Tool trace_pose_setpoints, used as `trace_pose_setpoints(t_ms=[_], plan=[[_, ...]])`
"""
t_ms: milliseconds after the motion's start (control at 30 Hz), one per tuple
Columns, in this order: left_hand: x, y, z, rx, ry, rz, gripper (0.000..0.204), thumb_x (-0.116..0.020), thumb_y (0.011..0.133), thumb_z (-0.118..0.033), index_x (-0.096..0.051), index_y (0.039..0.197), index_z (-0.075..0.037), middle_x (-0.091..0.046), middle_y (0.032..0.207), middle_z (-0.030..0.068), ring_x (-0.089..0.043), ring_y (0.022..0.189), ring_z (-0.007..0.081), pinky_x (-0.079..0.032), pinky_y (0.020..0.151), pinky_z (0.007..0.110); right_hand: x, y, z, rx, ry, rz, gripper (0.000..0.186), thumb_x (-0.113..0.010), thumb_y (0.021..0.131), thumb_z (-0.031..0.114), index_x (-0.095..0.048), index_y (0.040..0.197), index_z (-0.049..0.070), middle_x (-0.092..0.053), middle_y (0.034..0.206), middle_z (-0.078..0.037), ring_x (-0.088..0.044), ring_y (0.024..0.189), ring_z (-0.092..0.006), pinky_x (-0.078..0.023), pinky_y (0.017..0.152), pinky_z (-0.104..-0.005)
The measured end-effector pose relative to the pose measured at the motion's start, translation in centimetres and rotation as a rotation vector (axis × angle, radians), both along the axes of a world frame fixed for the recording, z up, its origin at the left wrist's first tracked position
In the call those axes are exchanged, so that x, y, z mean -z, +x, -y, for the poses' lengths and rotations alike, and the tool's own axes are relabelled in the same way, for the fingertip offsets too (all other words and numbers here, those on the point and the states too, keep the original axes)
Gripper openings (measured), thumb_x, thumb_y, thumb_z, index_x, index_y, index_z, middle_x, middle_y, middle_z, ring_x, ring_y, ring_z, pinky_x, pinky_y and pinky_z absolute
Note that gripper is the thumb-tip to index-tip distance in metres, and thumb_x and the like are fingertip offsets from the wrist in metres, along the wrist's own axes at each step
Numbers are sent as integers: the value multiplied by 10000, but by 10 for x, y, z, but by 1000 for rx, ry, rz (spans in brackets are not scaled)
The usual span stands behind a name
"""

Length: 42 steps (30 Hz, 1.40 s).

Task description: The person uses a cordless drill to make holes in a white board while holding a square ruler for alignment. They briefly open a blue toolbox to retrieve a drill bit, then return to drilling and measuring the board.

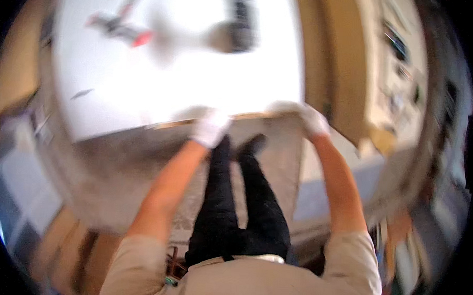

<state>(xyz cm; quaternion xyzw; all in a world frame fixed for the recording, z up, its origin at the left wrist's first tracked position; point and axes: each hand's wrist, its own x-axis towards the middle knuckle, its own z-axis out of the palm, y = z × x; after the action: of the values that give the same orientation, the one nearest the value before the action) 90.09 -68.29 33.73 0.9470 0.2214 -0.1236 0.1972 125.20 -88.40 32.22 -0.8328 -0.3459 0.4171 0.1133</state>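
A large white board or tabletop (197, 82) lies in front of me. Along its near edge runs a thin light-brown strip (254, 115), wood-coloured, spanning the space between my hands. My left hand (212, 127), in a white glove, is closed around the strip near the middle of that edge. At the near right corner my right hand (312, 121), gloved too, closes on the strip's other end. Motion blurs the fingers of both. Farther back on the white surface lie a hammer-like tool (123, 32) with a red end and a blurred black tool (240, 29).
A brown panel or box side (340, 62) stands right of the white surface. Beyond it, a pale bench (377, 74) holds a dark tool (395, 41) and small items. A small dark flat piece (82, 94) lies at the left. My legs (239, 200) stand close to the near edge.
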Motion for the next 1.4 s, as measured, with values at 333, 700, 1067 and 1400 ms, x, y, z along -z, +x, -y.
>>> trace_pose_setpoints(t_ms=[333, 700, 1067, 1400], plan=[[-44, 6, -9, -66, 64, -58, 306, -686, 972, -329, -691, 1111, -56, -683, 1109, 129, -688, 1022, 267, -591, 894, 430, -3, -1, -10, -572, -24, 413, 360, -717, 966, 220, -578, 1264, 75, -675, 1093, -188, -706, 1016, -397, -592, 855, -516], [19, -262, -210, -1618, 81, 268, 270, -668, 1022, -285, -721, 1128, -43, -771, 1087, 147, -737, 1027, 303, -570, 879, 462, -67, -5, 103, -216, -332, 328, 556, -695, 1009, 270, -548, 1513, 89, -680, 1361, -205, -677, 1230, -372, -552, 1043, -468], [56, -447, -441, -2198, -400, 360, 470, -640, 1025, -567, -532, 868, -138, -574, 719, 9, -609, 581, 176, -561, 557, 345, -112, -103, 171, -154, -798, 16, 376, -637, 1001, 368, -758, 1143, 41, -766, 1095, -250, -728, 1070, -428, -566, 951, -497], [56, -475, -444, -2011, -541, 475, 278, -686, 1001, -388, -641, 956, -118, -640, 892, 23, -649, 765, 165, -556, 667, 318, -119, -114, 61, 20, -561, -44, 337, -613, 1052, 306, -750, 1158, 17, -745, 814, -148, -727, 724, -212, -576, 711, -370]])
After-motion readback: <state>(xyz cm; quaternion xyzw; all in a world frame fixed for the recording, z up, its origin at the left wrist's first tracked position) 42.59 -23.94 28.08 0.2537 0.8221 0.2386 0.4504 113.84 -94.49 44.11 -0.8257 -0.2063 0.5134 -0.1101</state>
